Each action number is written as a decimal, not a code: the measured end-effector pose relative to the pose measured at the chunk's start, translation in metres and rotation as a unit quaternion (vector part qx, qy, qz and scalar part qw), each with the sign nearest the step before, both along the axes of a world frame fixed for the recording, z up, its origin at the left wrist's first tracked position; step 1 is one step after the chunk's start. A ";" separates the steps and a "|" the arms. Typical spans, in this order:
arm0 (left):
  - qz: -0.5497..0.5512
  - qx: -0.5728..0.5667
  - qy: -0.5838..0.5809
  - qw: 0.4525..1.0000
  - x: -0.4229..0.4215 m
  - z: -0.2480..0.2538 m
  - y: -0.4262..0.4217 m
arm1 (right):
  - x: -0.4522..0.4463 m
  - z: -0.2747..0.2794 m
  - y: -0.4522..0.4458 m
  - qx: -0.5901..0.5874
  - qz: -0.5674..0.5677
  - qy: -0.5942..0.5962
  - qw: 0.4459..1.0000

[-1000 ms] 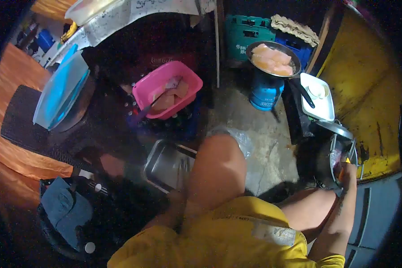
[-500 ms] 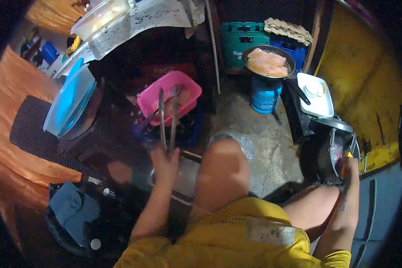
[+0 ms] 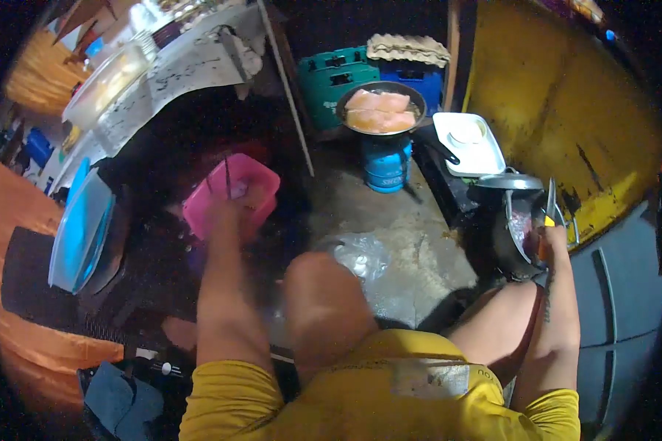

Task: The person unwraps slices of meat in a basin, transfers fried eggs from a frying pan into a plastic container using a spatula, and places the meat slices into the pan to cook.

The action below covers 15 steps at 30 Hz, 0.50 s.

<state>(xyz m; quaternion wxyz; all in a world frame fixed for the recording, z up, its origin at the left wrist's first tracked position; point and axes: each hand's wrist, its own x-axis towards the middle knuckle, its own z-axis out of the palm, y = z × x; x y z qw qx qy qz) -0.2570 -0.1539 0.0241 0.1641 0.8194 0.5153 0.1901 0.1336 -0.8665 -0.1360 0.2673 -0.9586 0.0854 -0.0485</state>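
Observation:
My left hand (image 3: 224, 213), blurred by motion, reaches over the near side of a pink basin (image 3: 198, 209), closed on metal tongs (image 3: 228, 175). The tongs point into the basin, where pale pieces lie; I cannot make out whether the tips grip one. On the right, my right hand (image 3: 555, 239) is closed around an orange-handled tool (image 3: 549, 209) with a pointed metal end facing up. That hand is beside a dark pot (image 3: 518, 246), which has something pinkish inside and its lid (image 3: 511, 181) at the far rim.
A frying pan (image 3: 346, 110) with pale fillets sits on a blue gas cylinder (image 3: 388, 165). Right of it stands a white tray (image 3: 485, 158) with a small bowl. A plastic bag (image 3: 364, 253) lies on the floor. Clear and blue containers (image 3: 84, 224) stand at left; crates (image 3: 335, 88) are behind.
My left hand has moved forward with the tongs, down to the pink basin. My right hand still holds the orange-handled tool by the pot. The whole view has shifted.

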 end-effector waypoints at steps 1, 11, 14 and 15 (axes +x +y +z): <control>-0.005 0.010 0.021 1.000 0.000 -0.001 0.003 | -0.001 0.002 0.002 -0.004 -0.007 0.006 1.000; 0.012 0.289 0.054 0.956 0.038 0.017 -0.057 | -0.070 0.098 0.093 0.407 -0.015 -0.013 0.913; -0.219 0.285 -0.223 0.906 0.077 0.011 -0.093 | -0.101 0.144 0.131 0.423 0.013 -0.014 0.906; -0.289 0.227 -0.286 0.885 0.095 0.011 -0.130 | -0.095 0.134 0.135 0.461 0.054 -0.038 0.885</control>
